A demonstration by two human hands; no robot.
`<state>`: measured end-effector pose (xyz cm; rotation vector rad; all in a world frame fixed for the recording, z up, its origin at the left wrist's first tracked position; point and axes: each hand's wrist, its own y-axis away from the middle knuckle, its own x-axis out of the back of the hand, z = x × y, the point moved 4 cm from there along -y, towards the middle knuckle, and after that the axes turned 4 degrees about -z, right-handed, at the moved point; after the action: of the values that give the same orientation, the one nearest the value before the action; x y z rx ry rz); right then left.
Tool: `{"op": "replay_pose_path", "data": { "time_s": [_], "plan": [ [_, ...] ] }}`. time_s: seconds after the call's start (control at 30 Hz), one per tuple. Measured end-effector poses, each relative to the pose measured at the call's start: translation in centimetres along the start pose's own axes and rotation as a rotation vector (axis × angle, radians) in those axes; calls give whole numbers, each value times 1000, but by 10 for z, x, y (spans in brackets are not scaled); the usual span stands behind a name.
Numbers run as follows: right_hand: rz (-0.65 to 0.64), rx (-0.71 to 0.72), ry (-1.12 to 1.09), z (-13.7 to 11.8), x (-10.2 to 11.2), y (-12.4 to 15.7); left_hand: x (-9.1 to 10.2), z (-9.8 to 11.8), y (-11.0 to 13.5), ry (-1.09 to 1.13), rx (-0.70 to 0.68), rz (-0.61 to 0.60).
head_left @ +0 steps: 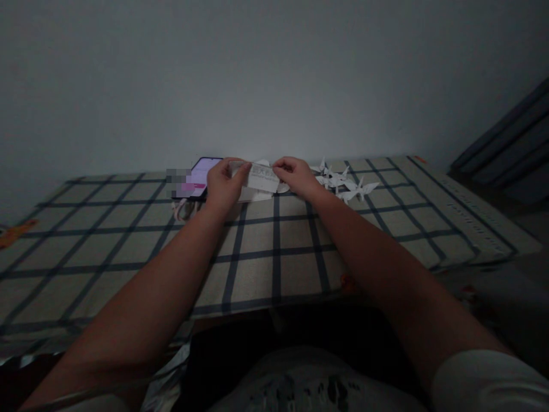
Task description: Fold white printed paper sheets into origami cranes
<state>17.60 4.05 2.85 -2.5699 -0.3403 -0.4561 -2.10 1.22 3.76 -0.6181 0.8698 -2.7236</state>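
Observation:
Between my two hands is a piece of paper [262, 178] with printed characters along its upper part. My left hand [226, 183] pinches its left side, thumb on the near face. At its upper right corner, my right hand [295, 174] grips it between thumb and fingers. More white paper [255, 196] lies beneath, partly hidden by the held sheet and my left hand. Beside my left hand is a phone [205, 174] with a lit screen. Several folded white paper cranes [337, 180] sit just right of my right hand.
A checked cloth [257, 246] covers the table, whose far edge meets a plain wall [266, 80]. A pale cable [182, 210] lies by the phone. Dark drapery [506, 137] hangs at the far right. An orange object [18, 233] is at the left edge.

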Motion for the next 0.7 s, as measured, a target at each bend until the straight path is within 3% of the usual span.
{"op": "replay_pose_path", "data": {
  "time_s": [0.17, 0.3, 0.53, 0.7],
  "plan": [
    [19, -41, -63, -1, 2, 1, 3, -12, -5, 22, 23, 47],
    [40, -53, -92, -2, 2, 2, 5, -9, -4, 18, 29, 59],
    [15, -50, -26, -7, 2, 3, 3, 3, 1, -1, 25, -14],
    [-47, -33, 78, -5, 0, 5, -2, -2, 1, 66, -3, -51]
  ]
}}
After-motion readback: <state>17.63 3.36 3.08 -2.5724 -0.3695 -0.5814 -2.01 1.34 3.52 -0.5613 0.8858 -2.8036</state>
